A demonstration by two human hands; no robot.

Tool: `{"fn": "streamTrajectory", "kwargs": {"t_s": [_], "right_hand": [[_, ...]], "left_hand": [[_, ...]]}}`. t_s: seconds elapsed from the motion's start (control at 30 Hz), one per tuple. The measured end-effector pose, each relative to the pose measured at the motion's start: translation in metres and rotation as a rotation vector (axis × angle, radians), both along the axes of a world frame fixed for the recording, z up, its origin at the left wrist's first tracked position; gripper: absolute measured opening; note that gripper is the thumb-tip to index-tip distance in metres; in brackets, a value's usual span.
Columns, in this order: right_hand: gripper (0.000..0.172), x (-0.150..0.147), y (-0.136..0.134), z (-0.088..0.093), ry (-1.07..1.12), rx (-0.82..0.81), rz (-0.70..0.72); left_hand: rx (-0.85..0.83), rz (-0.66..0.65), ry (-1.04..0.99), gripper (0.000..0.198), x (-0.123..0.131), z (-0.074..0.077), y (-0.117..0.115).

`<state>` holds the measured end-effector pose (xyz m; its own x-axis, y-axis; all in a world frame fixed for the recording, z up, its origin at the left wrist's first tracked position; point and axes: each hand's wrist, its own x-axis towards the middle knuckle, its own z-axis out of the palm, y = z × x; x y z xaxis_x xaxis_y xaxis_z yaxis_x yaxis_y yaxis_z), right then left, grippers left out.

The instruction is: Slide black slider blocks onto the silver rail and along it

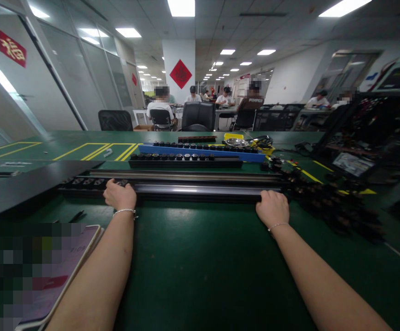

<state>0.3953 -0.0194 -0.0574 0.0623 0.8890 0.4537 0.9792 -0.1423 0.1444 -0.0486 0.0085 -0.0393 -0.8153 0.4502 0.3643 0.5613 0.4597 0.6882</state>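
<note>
A long black rail (200, 189) is laid across the green surface (193, 257), gripped w/ closed fingers at 2 spots: left hand (119, 195) nr its left end, right hand (272, 208) nr its right. A blue tray (200, 151) is seen behind; black parts (327, 202) are piled to the right.

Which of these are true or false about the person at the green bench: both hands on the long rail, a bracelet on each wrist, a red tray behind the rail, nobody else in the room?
1. Both the left hand and the right hand grip the long dark rail. True.
2. Each wrist wears a thin bracelet. True.
3. A red tray lies behind the rail. False: the tray is blue.
4. Nobody else is present. False: seated people work at desks in the background.
</note>
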Motion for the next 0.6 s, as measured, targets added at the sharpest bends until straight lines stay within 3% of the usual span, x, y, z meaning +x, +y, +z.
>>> {"fn": "streamTrajectory", "kwargs": {"t_s": [0.6], "right_hand": [[0.019,0.0004,0.0006,-0.0006,0.005,0.001,0.003]], "left_hand": [[0.039,-0.041,-0.024,0.051,-0.0029,-0.0061,0.0047]]}}
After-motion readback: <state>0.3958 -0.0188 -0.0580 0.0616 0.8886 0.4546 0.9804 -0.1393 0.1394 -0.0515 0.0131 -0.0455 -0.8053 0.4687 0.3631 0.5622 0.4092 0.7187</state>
